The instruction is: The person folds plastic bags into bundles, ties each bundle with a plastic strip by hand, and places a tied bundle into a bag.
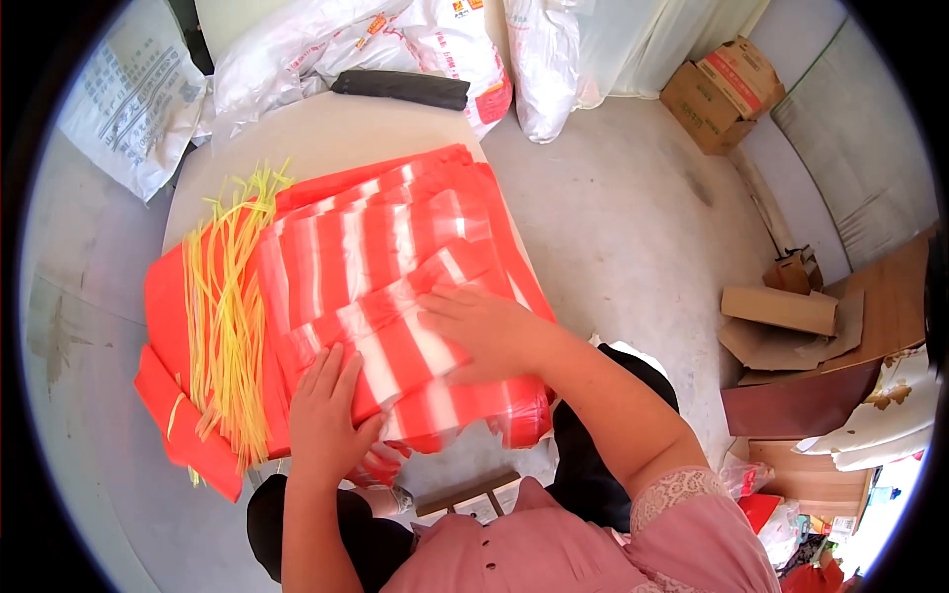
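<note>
Red and white striped plastic bags [371, 242] lie in an overlapping stack on the table [331, 124]. My left hand [323, 420] rests on the lower left part of the stack, its fingers stretched out and pointing away from me. On the right side of the top bag, my right hand [484, 331] lies flat with its fingers spread to the left. A bundle of yellow strings [227, 316] lies left of the bags, over a red sheet [166, 301]. At the lower left corner is a folded red piece [163, 395].
A black roll [400, 89] lies at the table's far edge. Behind it stand white sacks [297, 54]. Cardboard boxes [722, 94] are on the floor at the back right, and an opened carton [781, 311] is at the right.
</note>
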Demonstrator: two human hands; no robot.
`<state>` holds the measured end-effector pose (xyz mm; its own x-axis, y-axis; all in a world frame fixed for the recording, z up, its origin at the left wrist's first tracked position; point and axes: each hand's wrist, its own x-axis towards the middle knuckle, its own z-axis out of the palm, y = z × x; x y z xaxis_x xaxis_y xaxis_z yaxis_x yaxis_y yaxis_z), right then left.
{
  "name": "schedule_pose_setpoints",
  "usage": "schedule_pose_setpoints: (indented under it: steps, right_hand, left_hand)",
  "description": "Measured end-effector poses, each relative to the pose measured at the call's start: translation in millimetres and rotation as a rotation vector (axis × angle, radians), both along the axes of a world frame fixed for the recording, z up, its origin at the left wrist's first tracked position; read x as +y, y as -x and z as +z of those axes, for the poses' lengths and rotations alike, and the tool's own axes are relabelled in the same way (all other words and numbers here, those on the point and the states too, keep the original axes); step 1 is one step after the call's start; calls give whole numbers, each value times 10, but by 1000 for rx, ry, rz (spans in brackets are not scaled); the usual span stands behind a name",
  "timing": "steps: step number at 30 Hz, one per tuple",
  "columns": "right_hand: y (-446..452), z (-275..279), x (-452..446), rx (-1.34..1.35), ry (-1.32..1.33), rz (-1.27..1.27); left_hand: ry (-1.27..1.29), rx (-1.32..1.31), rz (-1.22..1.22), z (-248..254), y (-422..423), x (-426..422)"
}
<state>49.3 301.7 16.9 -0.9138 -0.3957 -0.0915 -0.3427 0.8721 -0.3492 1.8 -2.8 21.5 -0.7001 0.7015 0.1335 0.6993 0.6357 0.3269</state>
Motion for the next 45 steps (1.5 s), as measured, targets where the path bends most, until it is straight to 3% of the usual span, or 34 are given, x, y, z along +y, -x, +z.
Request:
schedule_pose_setpoints:
  steps: [21, 27, 30, 33, 37, 40, 42, 44, 45]
  right_hand:
    - [-144, 123, 484, -75, 102, -117]
    - [-117, 94, 586, -63, 331, -166]
    - [-133, 240, 589, -53, 409, -266]
    - [-86, 369, 548, -346, 861, -534]
    - [39, 422, 401, -254, 869, -772]
    - [143, 218, 303, -11, 749, -830]
    - [191, 88, 230, 261, 621, -782]
    - [99, 193, 130, 214, 504, -639]
    - [60, 259, 60, 189, 445, -567]
  left_hand:
    - [-95, -146, 17, 54, 47, -362]
    - [-197, -255, 55, -4, 123, -500]
    - [-375, -258, 87, -45, 175, -558]
    - [-700, -559, 383, -129, 174, -578]
    - [-726, -551, 569, -95, 266, -434]
    - [-690, -454, 650, -202, 336, -386]
    - [-570, -195, 618, -165, 321, -302]
    - [-400, 150, 520, -172, 301, -241]
    - [-362, 143, 393, -122, 258, -186]
